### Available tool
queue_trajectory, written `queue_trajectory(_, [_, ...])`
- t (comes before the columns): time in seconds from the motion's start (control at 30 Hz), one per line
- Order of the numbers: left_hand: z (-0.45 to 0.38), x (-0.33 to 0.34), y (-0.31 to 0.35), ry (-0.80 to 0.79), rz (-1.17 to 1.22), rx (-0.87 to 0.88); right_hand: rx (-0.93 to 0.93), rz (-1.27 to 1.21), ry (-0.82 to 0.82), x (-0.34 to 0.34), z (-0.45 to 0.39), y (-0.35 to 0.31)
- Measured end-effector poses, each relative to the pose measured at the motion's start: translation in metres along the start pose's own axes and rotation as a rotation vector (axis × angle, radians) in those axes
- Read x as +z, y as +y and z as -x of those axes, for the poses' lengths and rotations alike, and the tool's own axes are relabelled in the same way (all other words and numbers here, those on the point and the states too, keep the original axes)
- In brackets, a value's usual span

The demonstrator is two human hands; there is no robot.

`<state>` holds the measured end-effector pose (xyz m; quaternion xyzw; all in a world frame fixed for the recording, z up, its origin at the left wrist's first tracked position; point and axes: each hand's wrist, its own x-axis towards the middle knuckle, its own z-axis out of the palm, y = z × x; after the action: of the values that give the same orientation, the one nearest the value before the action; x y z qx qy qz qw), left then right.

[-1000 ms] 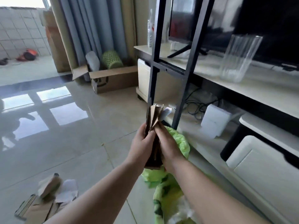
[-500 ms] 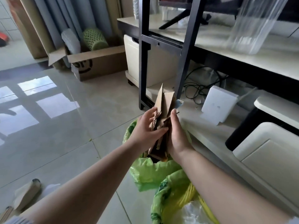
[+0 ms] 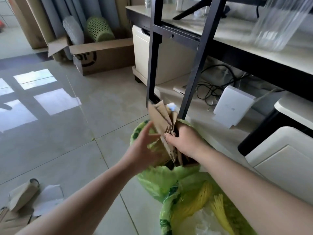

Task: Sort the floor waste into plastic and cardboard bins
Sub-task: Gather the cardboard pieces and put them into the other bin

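Note:
A bundle of folded brown cardboard pieces [image 3: 160, 119] stands upright in the mouth of a green plastic bag [image 3: 157, 182] on the floor. My right hand [image 3: 184, 141] grips the bundle from the right side. Just left of it, my left hand [image 3: 144, 150] is blurred, its fingers spread and off the cardboard. A second green bag [image 3: 194, 212] holding yellow and clear plastic sits nearer to me, under my right forearm. More cardboard and paper scraps [image 3: 25, 199] lie on the tiles at the lower left.
A black metal frame [image 3: 194, 68] stands right behind the bags. The low TV cabinet [image 3: 254, 53] with a clear vase [image 3: 277, 22] runs along the right. A white box [image 3: 232, 107] and cables sit under it. An open carton [image 3: 105, 55] stands by the curtains.
The bundle has gone lower into the green bag. My left hand has let go of it and opened; my right hand still holds it. The view has tilted downward.

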<state>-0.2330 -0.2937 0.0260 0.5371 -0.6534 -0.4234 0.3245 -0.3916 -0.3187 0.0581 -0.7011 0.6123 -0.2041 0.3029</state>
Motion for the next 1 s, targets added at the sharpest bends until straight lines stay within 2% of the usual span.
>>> queue_trajectory(0.07, [-0.005, -0.019, 0.0, 0.192, -0.301, 0.12, -0.107, 0.188, -0.06, -0.008, -0.002, -0.007])
queue_trajectory(0.13, [-0.013, -0.036, -0.004, 0.314, -0.583, 0.322, -0.186, 0.279, -0.105, -0.009, -0.003, -0.012])
queue_trajectory(0.23, [-0.02, -0.054, -0.01, 0.215, -0.833, 0.541, -0.223, 0.317, -0.184, -0.005, 0.002, -0.011])
queue_trajectory(0.3, [-0.02, -0.056, -0.012, 0.111, -0.86, 0.62, -0.259, 0.339, -0.206, 0.002, 0.005, -0.003])
queue_trajectory(0.4, [-0.016, -0.048, -0.017, 0.026, -0.772, 0.66, -0.286, 0.387, -0.226, 0.009, 0.006, 0.01])
queue_trajectory(0.73, [-0.012, -0.037, -0.035, -0.086, -0.879, 0.697, -0.27, 0.401, -0.377, 0.016, -0.007, 0.027])
queue_trajectory(0.9, [-0.009, -0.031, -0.035, -0.095, -0.903, 0.678, -0.199, 0.732, -0.336, 0.025, -0.013, 0.028])
queue_trajectory(1.0, [-0.008, -0.028, -0.035, -0.101, -0.898, 0.662, -0.159, 0.715, -0.381, 0.026, -0.017, 0.028])
